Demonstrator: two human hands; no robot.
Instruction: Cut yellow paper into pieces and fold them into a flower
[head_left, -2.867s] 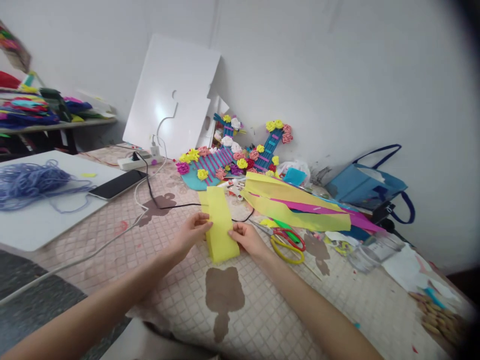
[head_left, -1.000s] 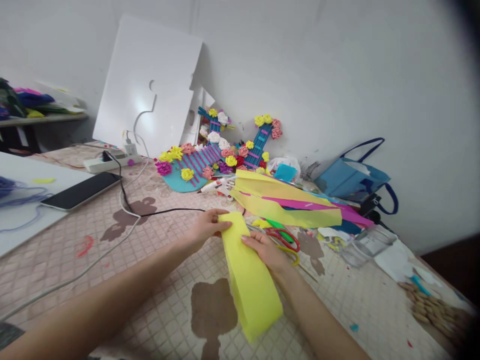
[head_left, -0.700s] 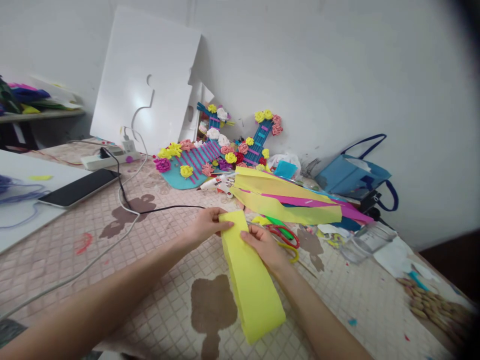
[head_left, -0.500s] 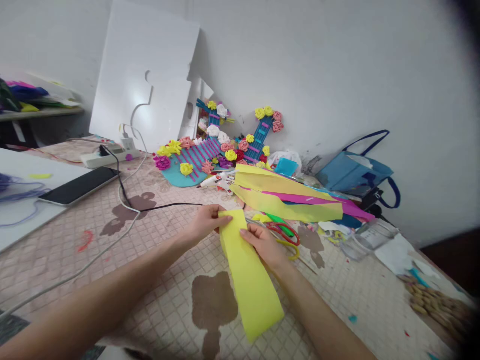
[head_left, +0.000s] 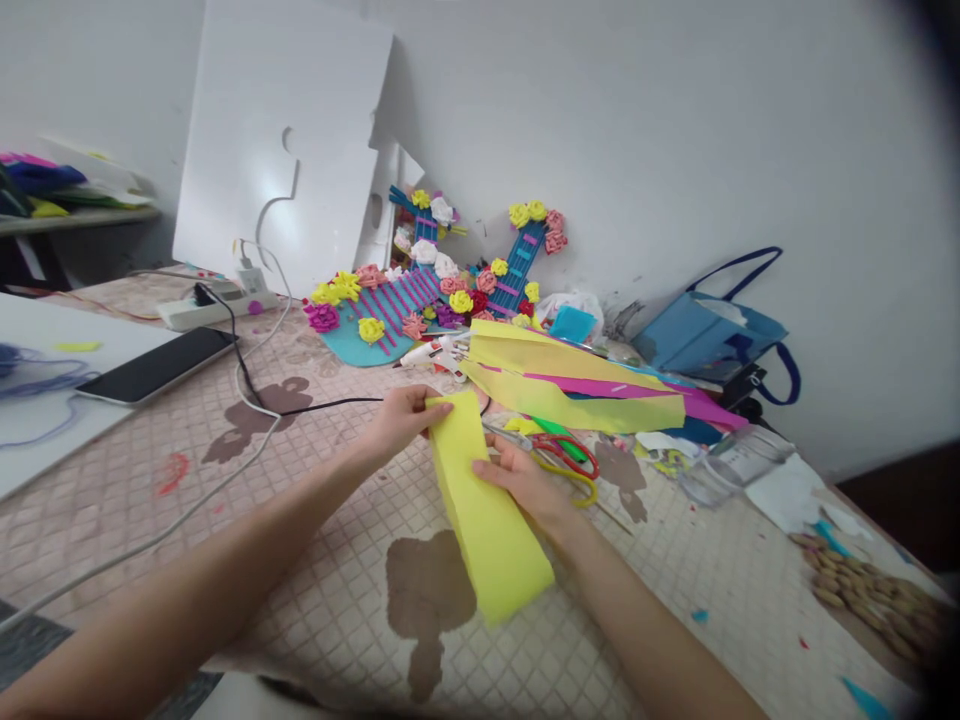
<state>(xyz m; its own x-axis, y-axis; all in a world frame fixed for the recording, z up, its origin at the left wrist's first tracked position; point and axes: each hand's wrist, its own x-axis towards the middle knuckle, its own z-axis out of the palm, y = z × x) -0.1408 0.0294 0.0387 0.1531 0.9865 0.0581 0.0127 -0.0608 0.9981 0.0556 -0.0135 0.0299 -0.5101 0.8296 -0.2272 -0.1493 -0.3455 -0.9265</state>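
Observation:
A long folded yellow foam strip (head_left: pixel 480 505) lies slanted across the patterned tabletop (head_left: pixel 315 520), its near end toward me. My left hand (head_left: pixel 401 420) pinches the strip's far top corner. My right hand (head_left: pixel 525 480) is closed on the strip's right edge a little lower, thumb on top. Just right of my right hand lie scissors (head_left: pixel 566 462) with red and yellow handles.
Yellow and pink foam sheets (head_left: pixel 577 385) are piled behind the scissors, with a white glue gun (head_left: pixel 431 352) and flower-covered blue craft pieces (head_left: pixel 420 300). A phone (head_left: pixel 154 365) and cables (head_left: pixel 247 400) lie left. A blue bag (head_left: pixel 712 345) and glass jar (head_left: pixel 731 470) stand right.
The strip was short and held near its middle; it now hangs longer toward me, and both hands have slid to its far end. My view has shifted right.

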